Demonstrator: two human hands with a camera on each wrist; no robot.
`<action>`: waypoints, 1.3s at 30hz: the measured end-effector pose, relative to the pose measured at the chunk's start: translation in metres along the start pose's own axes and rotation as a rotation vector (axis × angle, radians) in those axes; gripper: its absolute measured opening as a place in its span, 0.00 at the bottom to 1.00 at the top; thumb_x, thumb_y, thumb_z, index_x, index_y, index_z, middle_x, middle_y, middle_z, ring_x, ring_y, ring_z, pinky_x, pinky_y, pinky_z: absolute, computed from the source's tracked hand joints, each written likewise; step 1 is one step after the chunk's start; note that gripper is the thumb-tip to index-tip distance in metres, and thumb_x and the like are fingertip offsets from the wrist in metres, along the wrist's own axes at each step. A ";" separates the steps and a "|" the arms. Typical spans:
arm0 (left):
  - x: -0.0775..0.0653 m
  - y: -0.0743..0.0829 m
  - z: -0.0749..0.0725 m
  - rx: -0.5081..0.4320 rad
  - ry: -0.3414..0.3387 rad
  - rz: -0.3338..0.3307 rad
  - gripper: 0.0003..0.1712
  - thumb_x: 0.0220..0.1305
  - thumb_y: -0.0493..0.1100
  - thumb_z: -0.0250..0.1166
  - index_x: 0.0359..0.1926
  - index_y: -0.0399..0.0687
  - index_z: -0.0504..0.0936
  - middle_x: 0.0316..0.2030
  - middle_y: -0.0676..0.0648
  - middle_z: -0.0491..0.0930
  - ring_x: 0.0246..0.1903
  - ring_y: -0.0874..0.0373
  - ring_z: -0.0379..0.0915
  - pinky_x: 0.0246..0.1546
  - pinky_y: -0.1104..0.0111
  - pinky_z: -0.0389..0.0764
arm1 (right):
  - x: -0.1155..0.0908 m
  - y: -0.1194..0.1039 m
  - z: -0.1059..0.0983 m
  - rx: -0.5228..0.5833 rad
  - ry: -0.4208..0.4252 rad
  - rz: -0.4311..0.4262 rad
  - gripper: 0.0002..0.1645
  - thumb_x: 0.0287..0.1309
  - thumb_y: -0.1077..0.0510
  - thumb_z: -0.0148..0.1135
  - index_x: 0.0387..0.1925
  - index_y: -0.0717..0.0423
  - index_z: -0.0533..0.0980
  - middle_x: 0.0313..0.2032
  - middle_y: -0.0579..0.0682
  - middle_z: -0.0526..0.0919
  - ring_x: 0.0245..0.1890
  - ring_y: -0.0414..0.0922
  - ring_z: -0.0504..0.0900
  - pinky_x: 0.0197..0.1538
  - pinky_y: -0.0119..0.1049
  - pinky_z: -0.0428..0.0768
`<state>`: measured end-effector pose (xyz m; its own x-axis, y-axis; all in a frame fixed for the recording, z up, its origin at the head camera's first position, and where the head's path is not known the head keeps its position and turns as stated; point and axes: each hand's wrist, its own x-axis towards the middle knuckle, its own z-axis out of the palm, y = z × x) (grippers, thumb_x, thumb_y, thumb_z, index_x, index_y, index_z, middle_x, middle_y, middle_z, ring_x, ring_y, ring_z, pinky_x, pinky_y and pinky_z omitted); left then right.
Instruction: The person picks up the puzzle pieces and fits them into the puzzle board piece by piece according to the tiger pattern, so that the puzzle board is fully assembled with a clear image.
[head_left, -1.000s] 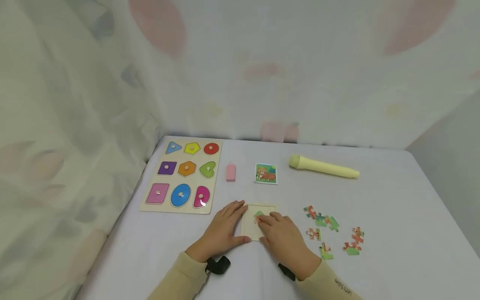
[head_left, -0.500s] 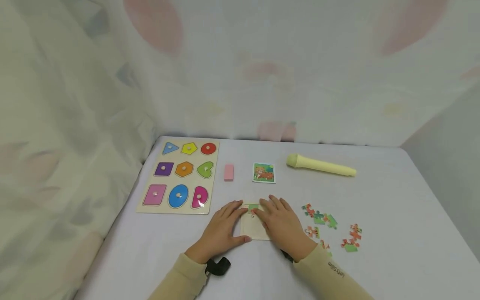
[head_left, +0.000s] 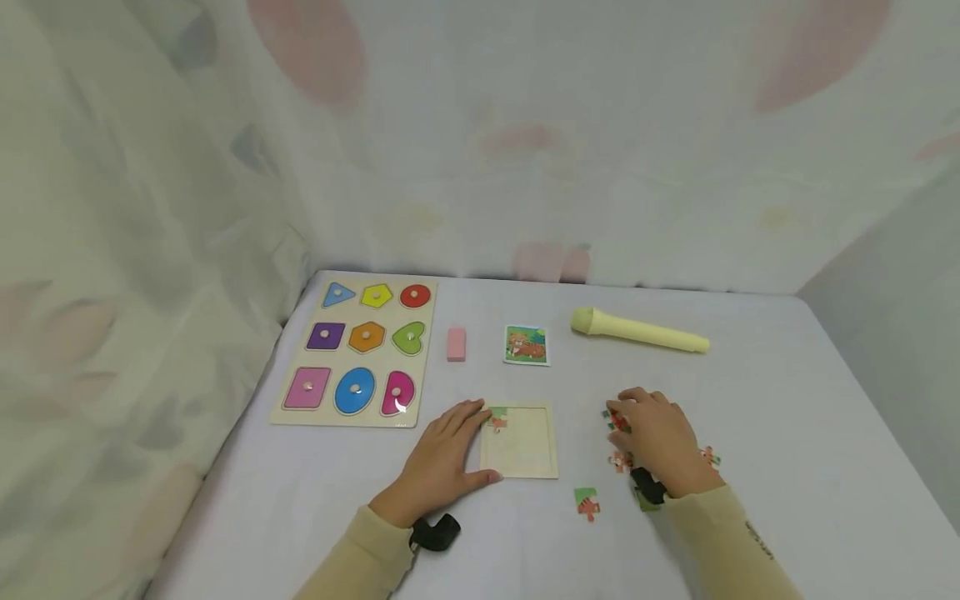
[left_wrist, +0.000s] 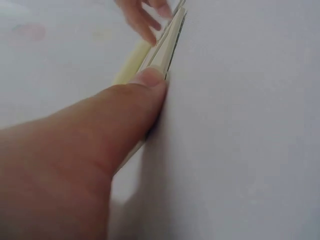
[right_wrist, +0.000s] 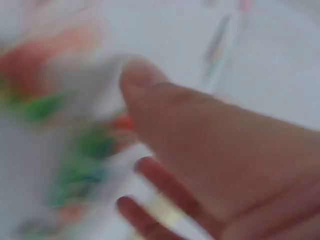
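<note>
My left hand rests at the left side of a small square wooden puzzle tray, fingertips at its upper-left corner and thumb along the lower edge. In the left wrist view the thumb lies against the tray's edge. A green and orange jigsaw piece sits in the tray's upper-left corner. My right hand is over the loose jigsaw pieces right of the tray, its fingertips beside a red and green piece. In the right wrist view thumb and fingers stand apart, the pieces blurred.
One loose piece lies below the tray's right corner. Behind the tray are a picture card, a pink block and a pale yellow toy microphone. A knobbed shape board lies at the back left.
The piece in the tray has gone up and left into the corner. My right hand has left it and moved right to the loose pieces, uncovering one below the tray. My left hand stays.
</note>
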<state>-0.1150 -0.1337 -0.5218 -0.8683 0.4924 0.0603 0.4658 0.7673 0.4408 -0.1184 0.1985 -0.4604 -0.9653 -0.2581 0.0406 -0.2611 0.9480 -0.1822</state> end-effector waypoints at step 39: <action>-0.001 0.002 -0.004 0.023 -0.006 0.018 0.49 0.62 0.69 0.72 0.78 0.59 0.68 0.80 0.48 0.56 0.78 0.48 0.51 0.75 0.49 0.59 | -0.018 -0.090 0.032 -0.141 0.010 -0.225 0.32 0.59 0.47 0.78 0.59 0.59 0.83 0.56 0.51 0.79 0.57 0.52 0.76 0.51 0.49 0.79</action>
<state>-0.1139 -0.1343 -0.5179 -0.8584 0.5091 0.0626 0.4855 0.7671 0.4193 -0.0770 0.1122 -0.4758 -0.8825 -0.4643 0.0746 -0.4673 0.8836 -0.0290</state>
